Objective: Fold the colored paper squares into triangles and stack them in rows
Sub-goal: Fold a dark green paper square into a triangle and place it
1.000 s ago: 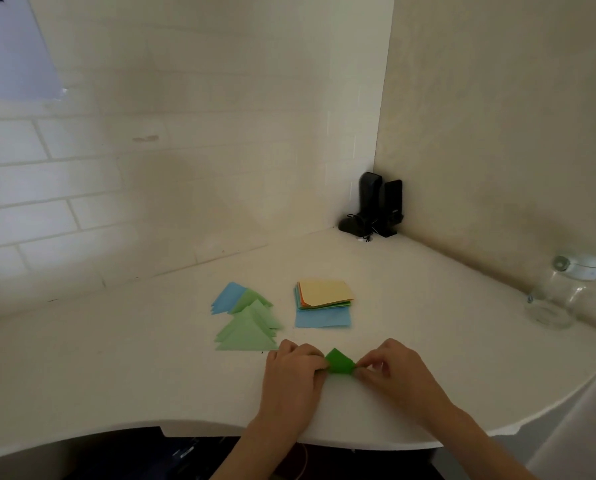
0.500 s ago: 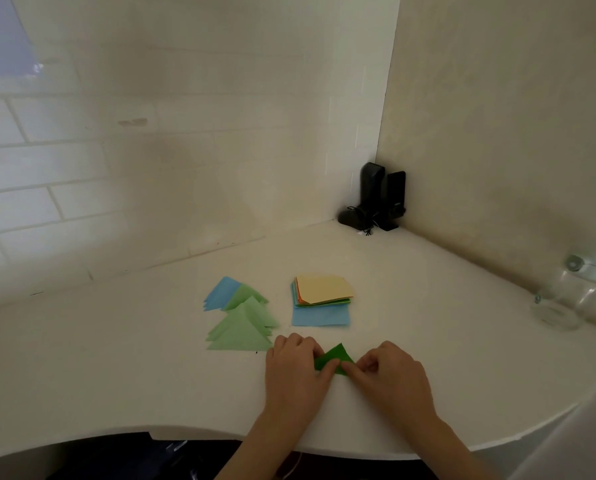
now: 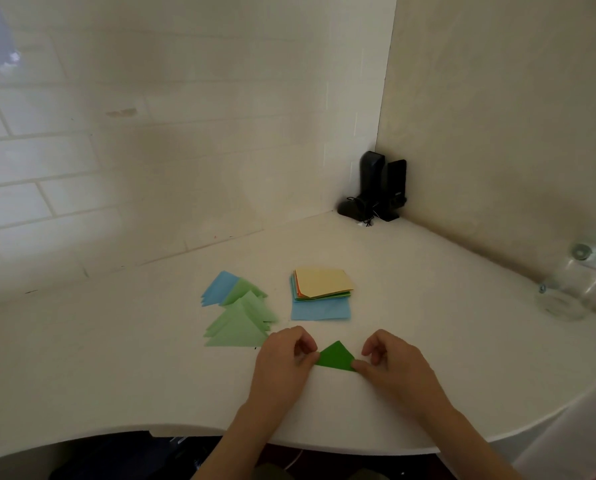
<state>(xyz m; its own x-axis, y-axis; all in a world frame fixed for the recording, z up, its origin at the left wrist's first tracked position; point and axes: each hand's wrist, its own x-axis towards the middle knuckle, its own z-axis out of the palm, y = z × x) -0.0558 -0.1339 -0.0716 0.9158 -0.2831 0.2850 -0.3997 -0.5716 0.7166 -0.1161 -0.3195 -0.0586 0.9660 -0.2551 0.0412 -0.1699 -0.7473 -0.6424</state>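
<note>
A dark green paper triangle lies on the white desk near its front edge. My left hand pinches its left corner, and my right hand pinches its right corner. Behind and to the left lie several light green folded triangles, overlapping in a row, and beyond them blue folded triangles. A stack of unfolded coloured squares, cream on top and blue at the bottom, sits straight behind my hands.
Two black speakers stand in the far corner where the walls meet. A clear glass jar with a white lid lies at the right by the wall. The desk's curved front edge runs just below my wrists.
My hands have slid apart from the middle of the green paper to its two corners, so the whole triangle now shows. The camera has tilted slightly.
</note>
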